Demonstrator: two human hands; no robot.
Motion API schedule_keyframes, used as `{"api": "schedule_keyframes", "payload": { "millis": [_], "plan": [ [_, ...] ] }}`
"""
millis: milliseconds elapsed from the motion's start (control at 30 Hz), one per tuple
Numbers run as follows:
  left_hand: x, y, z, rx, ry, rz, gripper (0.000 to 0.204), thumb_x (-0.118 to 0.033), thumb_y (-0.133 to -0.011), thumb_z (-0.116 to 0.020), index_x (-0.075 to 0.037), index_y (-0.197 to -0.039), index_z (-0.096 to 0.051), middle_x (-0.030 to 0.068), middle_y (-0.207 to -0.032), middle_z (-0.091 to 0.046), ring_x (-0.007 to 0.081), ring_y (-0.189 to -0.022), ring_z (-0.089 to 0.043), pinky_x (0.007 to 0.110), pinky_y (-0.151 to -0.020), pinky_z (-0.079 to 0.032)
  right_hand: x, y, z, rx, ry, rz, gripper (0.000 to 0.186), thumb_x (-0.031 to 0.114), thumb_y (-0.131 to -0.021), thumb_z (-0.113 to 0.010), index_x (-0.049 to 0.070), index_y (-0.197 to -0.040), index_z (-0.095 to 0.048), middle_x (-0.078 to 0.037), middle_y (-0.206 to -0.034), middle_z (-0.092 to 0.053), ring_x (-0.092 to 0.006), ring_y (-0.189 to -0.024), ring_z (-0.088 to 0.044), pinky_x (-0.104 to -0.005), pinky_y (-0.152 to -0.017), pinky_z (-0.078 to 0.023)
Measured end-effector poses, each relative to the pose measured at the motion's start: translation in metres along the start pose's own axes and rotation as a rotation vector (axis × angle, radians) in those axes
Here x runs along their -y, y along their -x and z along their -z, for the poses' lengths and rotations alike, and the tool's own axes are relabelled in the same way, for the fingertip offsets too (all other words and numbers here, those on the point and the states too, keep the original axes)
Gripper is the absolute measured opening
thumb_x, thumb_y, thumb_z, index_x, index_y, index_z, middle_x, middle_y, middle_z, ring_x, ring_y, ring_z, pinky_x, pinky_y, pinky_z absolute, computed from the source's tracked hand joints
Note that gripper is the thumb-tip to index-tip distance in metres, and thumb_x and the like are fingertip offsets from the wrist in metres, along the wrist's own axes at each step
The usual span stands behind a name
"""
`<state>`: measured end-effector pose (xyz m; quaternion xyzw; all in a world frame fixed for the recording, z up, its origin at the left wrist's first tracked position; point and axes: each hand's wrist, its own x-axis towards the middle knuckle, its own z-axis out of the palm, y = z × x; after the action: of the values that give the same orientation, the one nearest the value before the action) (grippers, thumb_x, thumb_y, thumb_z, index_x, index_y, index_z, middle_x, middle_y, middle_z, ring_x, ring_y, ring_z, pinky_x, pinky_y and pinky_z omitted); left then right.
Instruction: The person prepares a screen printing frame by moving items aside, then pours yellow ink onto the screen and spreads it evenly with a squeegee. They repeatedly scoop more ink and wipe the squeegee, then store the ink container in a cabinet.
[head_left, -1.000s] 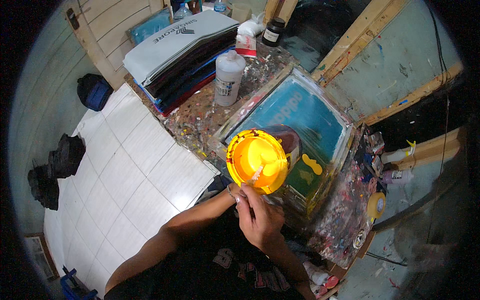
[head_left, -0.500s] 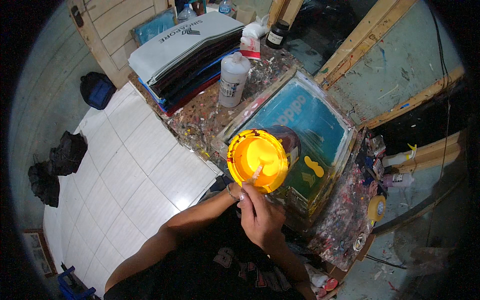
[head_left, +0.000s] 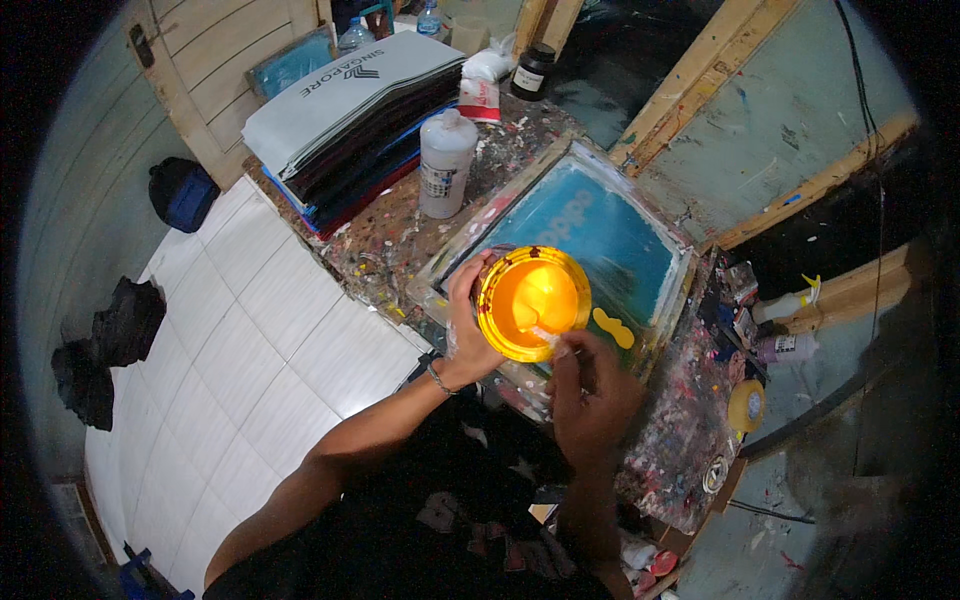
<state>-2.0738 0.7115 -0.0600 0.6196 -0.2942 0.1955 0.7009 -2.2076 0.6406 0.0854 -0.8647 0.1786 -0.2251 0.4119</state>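
Note:
My left hand [head_left: 468,335] is wrapped round the left side of a round tub [head_left: 502,312] with a yellow rim marked by dark red smears. Bright yellow paint [head_left: 545,288] fills part of it. Between the pinched fingers of my right hand [head_left: 596,395] is a thin pale stirring stick [head_left: 546,335], its far end in the paint. The tub is held above a framed printing screen [head_left: 625,235] with blue mesh, hiding part of it. A blob of yellow paint [head_left: 614,328] lies on the mesh, just right of the tub.
On the paint-stained table [head_left: 385,255] stand a stack of flat sheets or bags [head_left: 350,110], a whitish plastic bottle [head_left: 446,170] and a black jar [head_left: 533,72]. A tape roll [head_left: 746,406] and a spray bottle [head_left: 785,305] are at the right. White tiled floor [head_left: 270,310] stretches left.
The tub has shifted right over the screen, its mouth turned more toward me. My left hand, mostly hidden before, now shows along its side. My right hand and the stick have moved right.

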Motion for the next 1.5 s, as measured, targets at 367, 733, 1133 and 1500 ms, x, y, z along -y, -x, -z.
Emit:
{"api": "schedule_keyframes", "payload": {
  "millis": [367, 733, 1133, 1500],
  "plan": [
    [-0.028, -0.015, -0.001, 0.107, -0.315, -0.083, 0.103, -0.027, -0.051, -0.091, -0.006, -0.137, -0.038, 0.0155, -0.137, -0.048, 0.0339, -0.120, -0.044, 0.045, -0.103, -0.034, -0.018, -0.021, 0.012, -0.113, -0.220, -0.158, 0.019, 0.010, -0.093, -0.061, -0.004, -0.105, -0.062, -0.007, -0.074, -0.064, -0.0085, -0.055, -0.057, -0.0230, -0.049, -0.045],
    [-0.030, -0.014, 0.005, 0.178, -0.407, -0.136, 0.104, -0.024, -0.051, -0.091, -0.005, -0.138, -0.037, 0.0162, -0.136, -0.048, 0.0341, -0.120, -0.043, 0.045, -0.103, -0.032, -0.047, -0.024, 0.007, -0.187, -0.355, -0.122, 0.018, 0.009, -0.095, -0.054, -0.003, -0.107, -0.062, -0.005, -0.073, -0.062, -0.0083, -0.056, -0.057, -0.0235, -0.050, -0.047],
    [-0.021, -0.003, 0.001, 0.216, -0.190, 0.263, 0.117, -0.023, -0.046, -0.094, -0.001, -0.140, -0.029, 0.0180, -0.130, -0.041, 0.0335, -0.122, -0.039, 0.043, -0.107, -0.032, -0.042, -0.022, 0.028, -0.397, -0.512, -0.116, 0.018, 0.011, -0.096, -0.052, 0.000, -0.106, -0.062, -0.005, -0.073, -0.061, -0.0103, -0.057, -0.056, -0.0256, -0.052, -0.047],
    [-0.013, 0.003, -0.002, 0.238, -0.110, 0.335, 0.120, -0.025, -0.045, -0.095, 0.000, -0.141, -0.027, 0.0184, -0.130, -0.040, 0.0335, -0.123, -0.040, 0.043, -0.108, -0.031, -0.042, -0.026, 0.031, -0.437, -0.529, -0.071, 0.019, 0.012, -0.097, -0.051, -0.001, -0.106, -0.062, -0.007, -0.075, -0.061, -0.0103, -0.056, -0.056, -0.0256, -0.052, -0.047]
  ]
}}
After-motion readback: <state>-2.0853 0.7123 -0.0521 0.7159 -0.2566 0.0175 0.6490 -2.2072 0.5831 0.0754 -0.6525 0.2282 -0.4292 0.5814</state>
